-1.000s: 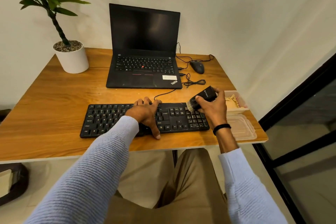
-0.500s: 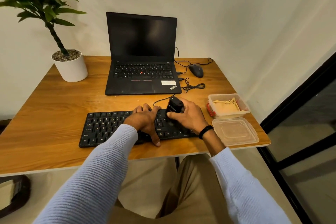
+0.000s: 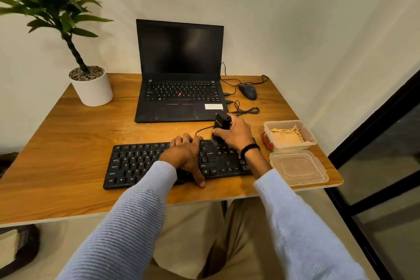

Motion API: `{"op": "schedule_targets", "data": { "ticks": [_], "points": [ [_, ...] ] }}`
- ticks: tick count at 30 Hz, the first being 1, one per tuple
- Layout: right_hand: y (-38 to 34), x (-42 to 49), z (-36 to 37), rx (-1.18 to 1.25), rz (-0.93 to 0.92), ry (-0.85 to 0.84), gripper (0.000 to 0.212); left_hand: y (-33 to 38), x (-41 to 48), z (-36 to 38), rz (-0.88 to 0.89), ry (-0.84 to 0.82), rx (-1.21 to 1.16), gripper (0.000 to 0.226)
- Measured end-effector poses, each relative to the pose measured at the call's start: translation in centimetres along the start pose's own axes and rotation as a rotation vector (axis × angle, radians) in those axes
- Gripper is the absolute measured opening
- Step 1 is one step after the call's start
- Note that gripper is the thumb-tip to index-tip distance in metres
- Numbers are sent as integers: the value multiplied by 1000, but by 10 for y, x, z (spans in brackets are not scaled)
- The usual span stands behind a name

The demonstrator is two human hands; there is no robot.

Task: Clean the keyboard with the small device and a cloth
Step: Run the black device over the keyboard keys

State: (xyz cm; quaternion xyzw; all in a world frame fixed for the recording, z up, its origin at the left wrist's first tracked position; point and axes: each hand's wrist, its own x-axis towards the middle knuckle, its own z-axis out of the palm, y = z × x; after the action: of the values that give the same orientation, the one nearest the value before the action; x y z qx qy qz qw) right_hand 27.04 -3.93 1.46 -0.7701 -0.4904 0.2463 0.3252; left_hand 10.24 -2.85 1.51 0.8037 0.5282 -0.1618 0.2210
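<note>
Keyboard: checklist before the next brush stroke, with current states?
1. Left hand steadies keyboard: ok, it rests across the middle keys.
2. Right hand grips device: ok.
3. Device tip on the keys: cannot tell, blurred.
4. Middle keys free to brush: not ok, left hand covers them.
5. Cloth ready: ok, in the open tub right of the keyboard, lid off.
</note>
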Motion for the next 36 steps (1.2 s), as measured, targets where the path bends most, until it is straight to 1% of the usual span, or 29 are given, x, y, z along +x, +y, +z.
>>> {"op": "schedule_targets", "data": {
  "ticks": [1, 2, 4, 5, 7, 8, 10, 11, 12, 14, 15, 16, 17, 19, 20, 21, 22, 23, 24, 25, 27, 28, 29, 30, 31, 32, 33, 35, 36],
  "points": [
    [-1, 0, 1, 62, 34, -57, 46, 0, 0, -1, 1, -3, 8, 144],
    [0, 1, 2, 65, 63, -20, 46, 0, 0, -1, 3, -9, 16, 144],
    [-3, 3, 1, -63, 29, 160, 42, 0, -1, 0, 4, -1, 25, 145],
    [-7, 2, 2, -81, 2, 146, 41, 0, -2, 0, 2, 5, 24, 144],
    [-14, -1, 5, -67, -14, -10, 46, 0, -3, 0, -2, 9, 21, 143],
    [-14, -2, 5, -84, -3, -12, 47, -1, -3, 0, 2, 11, 24, 143],
    [-13, -1, -3, -176, 23, 178, 43, 0, -4, 0, 11, 10, 28, 144],
    [-12, -3, -6, -205, 21, 236, 42, 0, -3, 1, 5, 6, 24, 144],
    [-12, -6, -7, -208, -12, 200, 42, 0, -3, 1, 0, 7, 21, 144],
    [-17, -15, 3, -93, -73, -70, 44, -1, -3, 0, -4, 10, 17, 143],
    [-18, -19, 8, -8, -51, -176, 46, -1, -3, 0, -3, 7, 15, 142],
    [-16, -21, 10, 33, -18, -162, 47, -1, -4, 0, 2, 5, 15, 142],
    [-13, -19, 7, 49, 8, -81, 45, -1, -4, 0, 8, 9, 18, 143],
    [-8, -20, 0, -64, -3, 200, 40, -3, -6, 0, 4, 17, 18, 144],
    [-4, -24, -6, -105, -36, 239, 40, -2, -5, 0, 5, 14, 9, 143],
    [-3, -30, -9, -142, -80, 182, 41, -1, -4, 1, 6, 14, 0, 143],
    [-1, -35, -10, -169, -127, 54, 42, -2, -4, 1, 3, 14, -6, 143],
    [1, -40, -13, -186, -143, -64, 40, -3, -5, 0, 1, 9, -4, 142],
    [9, -42, -19, -179, -106, -98, 39, -2, -4, -1, 6, 4, 3, 142],
    [12, -43, -27, -127, -46, -59, 38, -2, -3, -1, 8, 3, 11, 143],
    [18, -47, -43, -78, 3, 123, 39, -1, -3, 0, 8, 5, 16, 144],
    [21, -52, -48, -93, -18, 93, 40, 0, -4, 0, 6, 6, 19, 144],
    [21, -59, -51, -94, -50, -19, 40, 1, -4, 0, 3, 5, 23, 143],
    [21, -66, -49, -53, -57, -181, 39, 1, -4, -1, -1, 2, 25, 143],
    [22, -74, -48, 30, -10, -320, 39, 0, -3, -1, -4, -1, 27, 143],
    [25, -78, -48, 101, 29, -348, 39, 1, -4, -2, -1, 0, 36, 144],
    [30, -78, -49, 161, 61, -282, 40, 2, -4, -2, 3, 3, 51, 145],
    [39, -77, -55, 116, 54, -32, 41, 3, -4, -1, 2, 6, 70, 147],
    [40, -79, -58, 65, 26, -16, 41, 2, -3, 0, -3, 6, 68, 148]
  ]
}}
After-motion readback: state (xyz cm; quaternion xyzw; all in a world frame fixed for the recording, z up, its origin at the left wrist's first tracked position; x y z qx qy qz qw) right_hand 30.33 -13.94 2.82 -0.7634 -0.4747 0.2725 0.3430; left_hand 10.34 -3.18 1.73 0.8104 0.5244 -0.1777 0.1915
